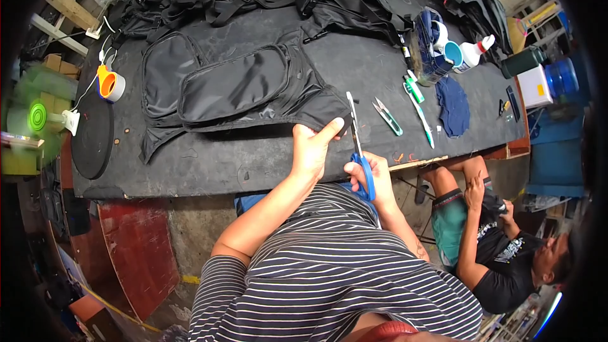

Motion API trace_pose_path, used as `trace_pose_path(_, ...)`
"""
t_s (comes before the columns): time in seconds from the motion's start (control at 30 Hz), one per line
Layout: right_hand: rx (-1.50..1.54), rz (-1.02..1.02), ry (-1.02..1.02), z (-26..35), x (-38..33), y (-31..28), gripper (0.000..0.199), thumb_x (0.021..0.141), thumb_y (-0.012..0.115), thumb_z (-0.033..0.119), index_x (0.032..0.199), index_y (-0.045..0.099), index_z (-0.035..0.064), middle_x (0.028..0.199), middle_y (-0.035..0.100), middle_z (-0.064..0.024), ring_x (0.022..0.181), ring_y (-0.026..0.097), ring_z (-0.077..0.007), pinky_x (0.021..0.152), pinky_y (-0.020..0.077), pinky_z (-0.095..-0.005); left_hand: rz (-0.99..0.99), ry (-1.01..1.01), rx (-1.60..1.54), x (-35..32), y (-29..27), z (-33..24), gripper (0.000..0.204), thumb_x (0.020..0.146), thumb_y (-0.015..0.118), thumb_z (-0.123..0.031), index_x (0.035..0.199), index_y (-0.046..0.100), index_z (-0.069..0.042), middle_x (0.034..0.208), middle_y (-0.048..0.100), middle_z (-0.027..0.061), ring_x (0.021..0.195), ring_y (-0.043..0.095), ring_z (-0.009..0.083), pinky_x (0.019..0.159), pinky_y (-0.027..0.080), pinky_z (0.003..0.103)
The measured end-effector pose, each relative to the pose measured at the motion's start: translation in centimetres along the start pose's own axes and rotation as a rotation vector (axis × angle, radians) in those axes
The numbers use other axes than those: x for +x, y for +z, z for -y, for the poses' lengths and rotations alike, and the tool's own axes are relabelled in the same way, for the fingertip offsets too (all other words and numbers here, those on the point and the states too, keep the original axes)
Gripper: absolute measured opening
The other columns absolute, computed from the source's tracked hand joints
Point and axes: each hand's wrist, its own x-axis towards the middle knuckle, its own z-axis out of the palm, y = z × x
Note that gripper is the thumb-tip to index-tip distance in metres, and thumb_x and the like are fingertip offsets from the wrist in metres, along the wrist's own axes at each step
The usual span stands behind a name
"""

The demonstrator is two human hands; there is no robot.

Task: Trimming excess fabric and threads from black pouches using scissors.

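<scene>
Across the middle of the frame, a dark surface is spread with a black fabric bag panel. Its lower right corner is pinched by the left hand at the surface's near edge. Just right of it, blue-handled scissors are gripped by the right hand, blades pointing upward beside the fabric's corner.

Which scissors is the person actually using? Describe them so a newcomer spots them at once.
Start at the black worktable and follow its near edge to the right hand. It holds the blue-handled scissors, blades pointing away beside the black bag panel. The small green-handled snips lie loose further right.
</scene>
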Motion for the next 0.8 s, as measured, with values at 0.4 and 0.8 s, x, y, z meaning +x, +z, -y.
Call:
trace_pose_path(0.4,-0.023,0.444,0.082,3.8,0.7,-4.8,0.046,0.081,0.067,0.046,0.078,0.058,0.0002,0.058,0.058,-0.0052,0.046,0.054,-0.0104,0.043,0.0416,-0.0206,-0.112,-0.237,-0.144,-4.2,-6.5,-0.7,0.03,0.082,0.047,-0.004,0.112,0.05,0.0,0.096,0.057,0.0095,0.087,0.058,0.0217,0.079,0.048,0.034)
trace_pose_path(0.8,-0.288,0.764,0.462,7.9,3.1,-4.0,0.039,0.084,0.067,0.037,0.075,0.058,-0.0001,0.06,0.059,-0.0059,0.047,0.054,-0.0108,0.045,0.0415,-0.0218,-0.098,-0.185,0.018,-4.7,-8.6,-1.1,0.028,0.084,0.059,-0.006,0.11,0.05,-0.001,0.083,0.06,0.005,0.073,0.059,0.0133,0.067,0.048,0.026)
